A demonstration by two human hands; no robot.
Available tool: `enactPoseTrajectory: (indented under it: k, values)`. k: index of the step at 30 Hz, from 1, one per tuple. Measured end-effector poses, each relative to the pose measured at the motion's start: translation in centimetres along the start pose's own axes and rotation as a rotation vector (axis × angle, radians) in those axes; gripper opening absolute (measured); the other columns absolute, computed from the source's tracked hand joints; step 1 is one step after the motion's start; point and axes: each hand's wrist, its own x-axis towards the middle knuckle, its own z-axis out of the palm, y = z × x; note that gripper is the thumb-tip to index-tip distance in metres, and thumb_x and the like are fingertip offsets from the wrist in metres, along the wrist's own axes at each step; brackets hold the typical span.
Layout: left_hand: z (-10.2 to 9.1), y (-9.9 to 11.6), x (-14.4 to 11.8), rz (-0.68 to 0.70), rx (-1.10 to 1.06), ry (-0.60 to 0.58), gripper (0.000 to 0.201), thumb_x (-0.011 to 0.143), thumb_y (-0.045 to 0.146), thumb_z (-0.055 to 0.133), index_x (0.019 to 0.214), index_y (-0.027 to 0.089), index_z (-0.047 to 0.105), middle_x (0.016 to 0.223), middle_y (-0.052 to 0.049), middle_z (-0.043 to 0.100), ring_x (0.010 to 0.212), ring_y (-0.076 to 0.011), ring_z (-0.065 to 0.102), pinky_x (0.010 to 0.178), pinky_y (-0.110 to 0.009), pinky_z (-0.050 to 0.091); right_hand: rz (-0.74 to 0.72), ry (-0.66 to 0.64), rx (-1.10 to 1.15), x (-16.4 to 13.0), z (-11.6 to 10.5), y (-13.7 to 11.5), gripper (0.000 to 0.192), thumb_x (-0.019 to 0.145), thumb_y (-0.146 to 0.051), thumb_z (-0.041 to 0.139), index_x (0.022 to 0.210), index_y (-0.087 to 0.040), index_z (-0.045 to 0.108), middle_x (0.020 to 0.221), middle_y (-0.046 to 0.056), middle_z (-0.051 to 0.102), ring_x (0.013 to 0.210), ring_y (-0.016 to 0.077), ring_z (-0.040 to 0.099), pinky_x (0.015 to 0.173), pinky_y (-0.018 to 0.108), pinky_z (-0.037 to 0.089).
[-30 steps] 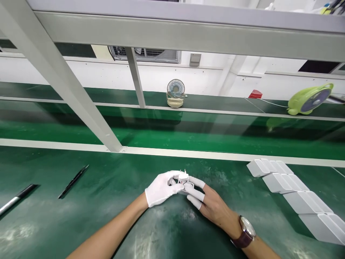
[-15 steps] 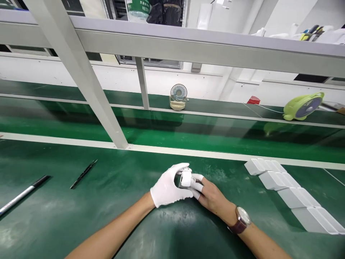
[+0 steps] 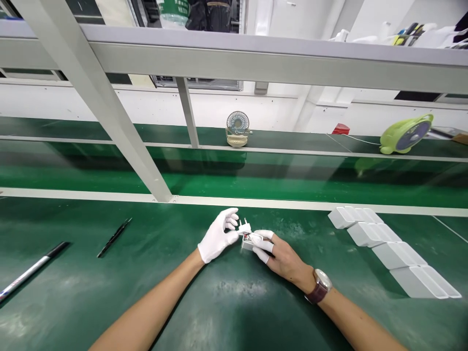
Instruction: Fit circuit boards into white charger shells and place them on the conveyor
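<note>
A small white plug adapter (image 3: 248,242) is in the middle, just above the green table. Its two-pin top part (image 3: 244,227) stands tilted off the box-like housing, and a bit of red shows inside. My right hand (image 3: 281,256), with white finger cots and a wristwatch, grips the adapter from the right between thumb and fingers. My left hand (image 3: 219,236), in a white glove, is at the left of the adapter. Its fingers are loosely bent and apart from the thumb, whose tip is close to the plug part; whether it touches is unclear.
White open trays (image 3: 405,256) stand in a slanting row on the right. A black pen (image 3: 114,237) and a silver-and-black marker-like stick (image 3: 32,270) lie to the left. A metal post (image 3: 106,112) rises from the table's back edge. Behind stand a small fan (image 3: 237,127) and a green fan (image 3: 405,135).
My left hand has loosened from around the adapter and shifted left. The pins and the housing's inside now show. The whole view has shifted slightly.
</note>
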Motion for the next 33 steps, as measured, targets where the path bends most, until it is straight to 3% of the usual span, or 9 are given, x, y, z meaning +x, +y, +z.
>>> enactPoseTrajectory:
  k: [3, 7, 10, 13, 16, 18, 22, 30, 33]
  values:
    - [-1.0, -1.0, 0.5, -0.027, -0.263, 0.077, 0.06, 0.091, 0.056, 0.055, 0.133, 0.013, 0.049, 0.114, -0.012, 0.057, 0.097, -0.0192, 0.059, 0.086, -0.034, 0.048, -0.044, 0.11, 0.022, 1.0, -1.0, -0.5, 0.047, 0.094, -0.011, 0.059, 0.136, -0.029, 0.053, 0.122, 0.009, 0.062, 0.107, 0.0195, 0.066, 0.089, 0.034, 0.06]
    - [-1.3, -1.5, 0.8, -0.061, -0.395, 0.174, 0.057, 0.095, 0.056, 0.05, 0.129, 0.01, 0.052, 0.111, -0.013, 0.06, 0.092, -0.0179, 0.06, 0.078, -0.03, 0.048, -0.042, 0.201, 0.015, 1.5, -1.4, -0.9, 0.054, 0.09, -0.009, 0.063, 0.138, -0.031, 0.052, 0.126, 0.009, 0.061, 0.108, 0.0212, 0.066, 0.09, 0.036, 0.059]
    - [-0.9, -0.7, 0.4, -0.01, -0.279, 0.146, 0.051, 0.095, 0.048, 0.051, 0.13, 0.011, 0.053, 0.113, -0.013, 0.061, 0.094, -0.0188, 0.06, 0.083, -0.033, 0.049, -0.015, 0.071, 0.035, 1.1, -0.4, -0.5, 0.051, 0.094, -0.012, 0.059, 0.14, -0.03, 0.05, 0.121, 0.01, 0.063, 0.105, 0.0205, 0.067, 0.088, 0.035, 0.06]
    - [0.0, 0.6, -0.3, 0.032, 0.002, 0.048, 0.052, 0.084, 0.037, 0.066, 0.131, 0.015, 0.054, 0.115, -0.011, 0.062, 0.096, -0.0206, 0.059, 0.087, -0.036, 0.049, 0.017, -0.048, 0.056, 0.3, 0.6, 0.0, 0.05, 0.096, -0.014, 0.055, 0.143, -0.028, 0.047, 0.12, 0.01, 0.063, 0.11, 0.0211, 0.065, 0.091, 0.036, 0.059]
    - [0.9, 1.6, -1.0, 0.06, 0.267, -0.084, 0.067, 0.068, 0.023, 0.078, 0.131, 0.022, 0.055, 0.118, -0.008, 0.06, 0.098, -0.0211, 0.059, 0.09, -0.038, 0.051, 0.026, -0.032, 0.06, -0.1, 1.0, 0.1, 0.053, 0.096, -0.014, 0.056, 0.146, -0.029, 0.045, 0.123, 0.011, 0.061, 0.115, 0.0227, 0.063, 0.092, 0.038, 0.059]
    - [1.3, 1.9, -1.2, 0.086, 0.363, -0.126, 0.063, 0.069, 0.022, 0.078, 0.128, 0.022, 0.057, 0.119, -0.008, 0.06, 0.102, -0.0221, 0.06, 0.093, -0.04, 0.051, 0.023, -0.019, 0.042, -0.2, 1.0, 0.1, 0.054, 0.096, -0.013, 0.056, 0.147, -0.03, 0.043, 0.124, 0.012, 0.061, 0.117, 0.0234, 0.062, 0.093, 0.039, 0.059]
    - [1.5, 1.8, -1.2, 0.127, 0.444, -0.122, 0.044, 0.077, 0.024, 0.073, 0.12, 0.021, 0.062, 0.116, -0.009, 0.061, 0.107, -0.0232, 0.061, 0.095, -0.04, 0.052, 0.07, 0.024, 0.02, -0.5, 1.2, 0.0, 0.055, 0.097, -0.017, 0.057, 0.148, -0.028, 0.04, 0.13, 0.012, 0.06, 0.119, 0.0239, 0.062, 0.096, 0.039, 0.059]
    - [1.4, 1.6, -1.2, 0.097, 0.445, -0.141, 0.048, 0.079, 0.028, 0.073, 0.124, 0.022, 0.059, 0.115, -0.007, 0.06, 0.102, -0.0217, 0.063, 0.092, -0.039, 0.054, -0.001, 0.074, 0.021, -0.5, 1.6, 0.6, 0.054, 0.093, -0.013, 0.06, 0.144, -0.025, 0.043, 0.125, 0.011, 0.064, 0.117, 0.0226, 0.064, 0.095, 0.037, 0.059]
    - [1.4, 1.6, -1.1, 0.087, 0.445, -0.147, 0.049, 0.079, 0.03, 0.073, 0.125, 0.023, 0.059, 0.114, -0.007, 0.06, 0.101, -0.0223, 0.062, 0.091, -0.039, 0.054, 0.055, 0.033, 0.019, -0.1, 1.5, 0.3, 0.055, 0.094, -0.015, 0.058, 0.145, -0.025, 0.042, 0.124, 0.011, 0.062, 0.116, 0.0232, 0.063, 0.094, 0.037, 0.059]
